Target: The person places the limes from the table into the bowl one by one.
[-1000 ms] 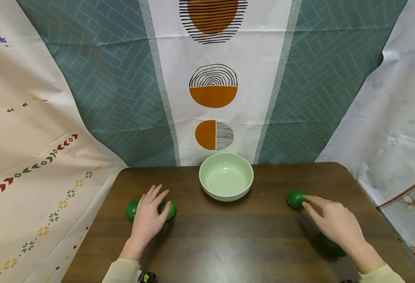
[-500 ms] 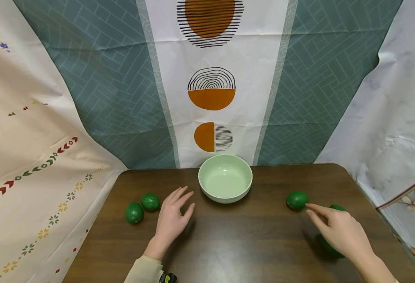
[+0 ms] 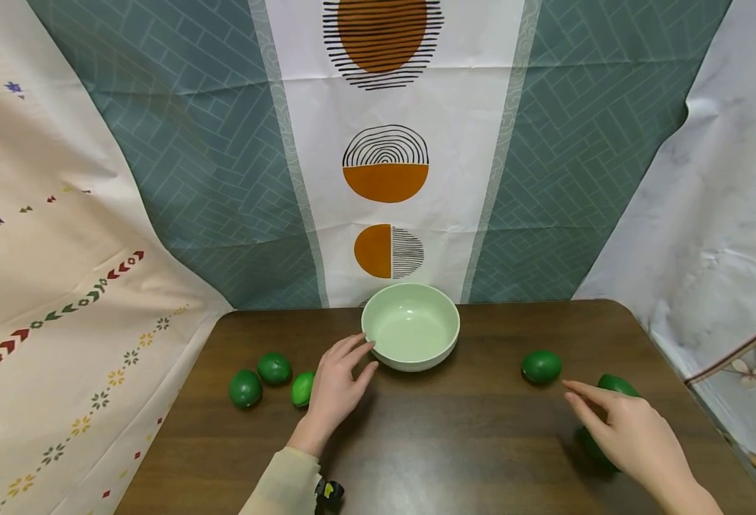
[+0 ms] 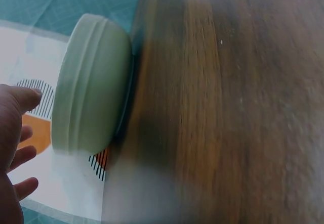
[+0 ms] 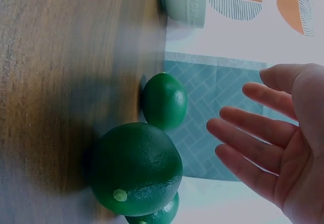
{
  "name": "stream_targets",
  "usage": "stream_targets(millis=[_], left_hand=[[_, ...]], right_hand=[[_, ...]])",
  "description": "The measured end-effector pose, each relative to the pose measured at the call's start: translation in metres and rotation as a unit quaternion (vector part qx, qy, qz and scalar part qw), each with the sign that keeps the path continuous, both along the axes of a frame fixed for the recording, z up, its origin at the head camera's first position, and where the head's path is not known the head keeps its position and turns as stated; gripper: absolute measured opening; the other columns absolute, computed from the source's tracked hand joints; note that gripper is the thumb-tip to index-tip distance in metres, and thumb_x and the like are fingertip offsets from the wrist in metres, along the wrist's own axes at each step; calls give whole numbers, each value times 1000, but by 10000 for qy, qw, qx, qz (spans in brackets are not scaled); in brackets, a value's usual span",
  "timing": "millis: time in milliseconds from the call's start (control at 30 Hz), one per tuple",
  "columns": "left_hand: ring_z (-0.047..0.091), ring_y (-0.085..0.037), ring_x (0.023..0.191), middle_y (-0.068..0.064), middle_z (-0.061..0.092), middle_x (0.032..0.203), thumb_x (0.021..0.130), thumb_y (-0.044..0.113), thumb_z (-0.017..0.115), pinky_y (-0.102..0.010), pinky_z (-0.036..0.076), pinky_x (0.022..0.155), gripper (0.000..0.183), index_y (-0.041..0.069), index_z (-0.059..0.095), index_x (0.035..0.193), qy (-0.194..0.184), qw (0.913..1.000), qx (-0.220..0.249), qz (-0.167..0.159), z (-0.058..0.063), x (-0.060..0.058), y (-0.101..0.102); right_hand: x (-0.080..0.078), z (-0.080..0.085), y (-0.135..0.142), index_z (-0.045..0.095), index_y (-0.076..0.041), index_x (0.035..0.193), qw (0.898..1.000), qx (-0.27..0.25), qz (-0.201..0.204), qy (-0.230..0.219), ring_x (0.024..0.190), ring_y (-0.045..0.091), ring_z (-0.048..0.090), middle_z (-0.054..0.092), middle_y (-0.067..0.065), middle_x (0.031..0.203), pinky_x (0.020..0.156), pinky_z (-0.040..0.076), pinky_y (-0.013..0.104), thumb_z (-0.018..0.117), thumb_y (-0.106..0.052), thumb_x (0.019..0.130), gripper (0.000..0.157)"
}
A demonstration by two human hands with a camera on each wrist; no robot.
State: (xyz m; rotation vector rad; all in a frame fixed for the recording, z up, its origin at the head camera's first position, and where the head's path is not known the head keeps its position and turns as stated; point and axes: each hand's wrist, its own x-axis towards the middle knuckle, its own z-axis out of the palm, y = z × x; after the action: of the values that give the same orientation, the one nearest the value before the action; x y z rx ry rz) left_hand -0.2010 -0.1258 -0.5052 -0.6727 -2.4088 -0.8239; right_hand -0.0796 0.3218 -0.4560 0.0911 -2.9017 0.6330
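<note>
A pale green bowl stands at the back middle of the wooden table. My left hand hovers at its left side, fingers spread and holding nothing; its fingertips overlap the rim in the head view. Left of that hand lie two dark green limes, one nearer and one farther, plus a brighter lime partly behind the hand. On the right, my right hand hangs with loosely bent, empty fingers above a lime it partly covers. Two more limes, one left and one behind, sit near it.
The dark wooden table has rounded back corners. A patterned teal and white cloth hangs behind it. Cream cloth drapes on the left and white cloth on the right.
My left hand has moved right, from above the left limes to the bowl's side, uncovering those limes. The right hand has drawn back slightly from the far lime, exposing another behind it.
</note>
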Motion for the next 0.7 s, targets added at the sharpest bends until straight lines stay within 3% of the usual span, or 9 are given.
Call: stream_targets(millis=[133, 300, 433, 700], left_hand=[[62, -35, 131, -15, 69, 139, 95, 15, 85, -59, 51, 109, 36, 9, 78, 130, 28, 10000, -79, -18, -2, -4, 5], [62, -35, 131, -14, 69, 140, 94, 17, 86, -59, 49, 111, 38, 9, 78, 130, 61, 9995, -314, -42, -3, -8, 9], [62, -36, 131, -13, 70, 138, 94, 20, 87, -60, 49, 111, 39, 9, 78, 129, 200, 9979, -606, -86, -7, -12, 11], [61, -35, 135, -7, 73, 135, 93, 23, 87, -61, 45, 115, 34, 12, 80, 124, 164, 9946, -1021, -109, -9, -17, 12]], right_hand=[[1, 0, 2, 78, -21, 133, 10000, -34, 19, 13, 69, 8, 58, 75, -9, 87, 57, 48, 38, 64, -48, 108, 39], [4, -1, 5, 78, -20, 132, 10000, -60, 28, 6, 72, 9, 63, 75, -9, 85, 57, 50, 39, 66, -47, 107, 39], [7, -3, 6, 78, -19, 133, 10000, -63, 55, 19, 65, 3, 55, 75, -13, 86, 57, 45, 33, 68, -44, 107, 38], [11, -6, 5, 78, -19, 133, 9998, -52, 104, 131, 53, 2, 38, 60, -20, 68, 52, 33, 26, 68, -41, 107, 35]])
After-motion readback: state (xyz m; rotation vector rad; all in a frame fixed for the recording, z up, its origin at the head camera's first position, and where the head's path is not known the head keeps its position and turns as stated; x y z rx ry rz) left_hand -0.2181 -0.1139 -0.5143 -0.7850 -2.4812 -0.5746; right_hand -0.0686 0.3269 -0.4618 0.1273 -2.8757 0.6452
